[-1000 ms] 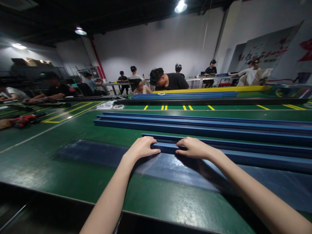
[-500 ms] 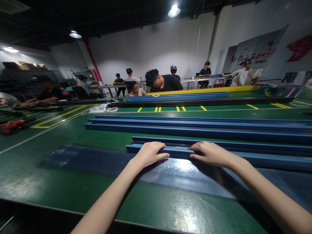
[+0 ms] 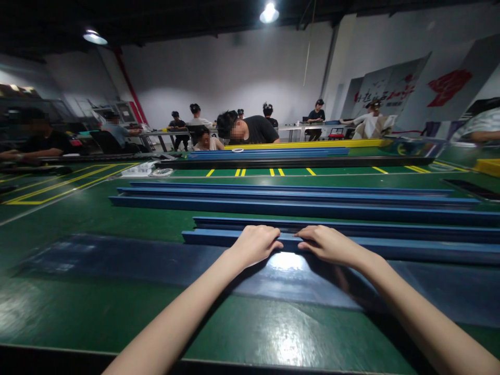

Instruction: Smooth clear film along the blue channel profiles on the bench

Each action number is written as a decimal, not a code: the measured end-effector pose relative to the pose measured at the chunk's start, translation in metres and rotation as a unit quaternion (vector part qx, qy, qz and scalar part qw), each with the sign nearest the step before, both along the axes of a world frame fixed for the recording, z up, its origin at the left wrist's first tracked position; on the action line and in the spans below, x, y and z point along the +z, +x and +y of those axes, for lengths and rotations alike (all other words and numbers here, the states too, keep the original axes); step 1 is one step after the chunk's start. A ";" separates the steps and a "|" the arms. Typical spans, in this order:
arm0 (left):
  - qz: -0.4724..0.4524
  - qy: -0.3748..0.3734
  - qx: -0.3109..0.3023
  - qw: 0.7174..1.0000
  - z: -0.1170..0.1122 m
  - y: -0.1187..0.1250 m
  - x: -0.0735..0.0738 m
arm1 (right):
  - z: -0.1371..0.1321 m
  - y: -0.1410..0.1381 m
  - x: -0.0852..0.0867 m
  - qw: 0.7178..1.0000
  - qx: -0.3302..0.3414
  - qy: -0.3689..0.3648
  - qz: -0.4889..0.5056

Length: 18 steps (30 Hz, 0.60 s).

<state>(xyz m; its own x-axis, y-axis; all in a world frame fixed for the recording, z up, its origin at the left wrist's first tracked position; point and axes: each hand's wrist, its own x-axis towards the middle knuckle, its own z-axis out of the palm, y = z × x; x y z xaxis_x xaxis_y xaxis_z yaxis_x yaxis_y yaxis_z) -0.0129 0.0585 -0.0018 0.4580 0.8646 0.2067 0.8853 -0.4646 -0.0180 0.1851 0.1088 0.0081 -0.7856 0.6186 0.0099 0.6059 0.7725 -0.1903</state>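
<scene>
A long blue channel (image 3: 219, 237) with two raised walls lies across the green table in front of me. My left hand (image 3: 258, 244) is closed over its near wall, fingers on top and thumb on the front face. Just to the right, my right hand (image 3: 322, 242) pinches the same wall with thumb and fingers, a short gap between the hands. Beneath my wrists lies a flat dark translucent strip (image 3: 128, 258), running left and right on the table. My fingertips inside the channel are partly hidden.
Further blue channels (image 3: 273, 205) lie parallel behind. Beyond them are a black rail (image 3: 273, 163), blue strips (image 3: 269, 152) and a yellow bar (image 3: 332, 144). A dark flat object (image 3: 472, 188) rests at right. Several people sit around; one person (image 3: 253, 128) leans over the table's far side.
My left hand has slid right along the channel wall, narrowing the gap to my right hand, which has also shifted slightly right along it. The view has turned right.
</scene>
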 end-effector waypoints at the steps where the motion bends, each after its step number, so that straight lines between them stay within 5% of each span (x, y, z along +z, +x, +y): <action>1: 0.001 -0.001 0.002 1.000 0.000 0.000 0.000 | 0.001 0.000 0.000 1.000 0.001 -0.002 0.000; 9: 0.012 -0.012 0.015 1.000 0.001 -0.008 0.003 | 0.001 -0.008 0.003 1.000 0.004 0.000 -0.010; 18: 0.016 -0.040 0.109 0.993 -0.001 -0.048 0.008 | -0.004 -0.059 -0.005 0.997 -0.032 0.065 -0.023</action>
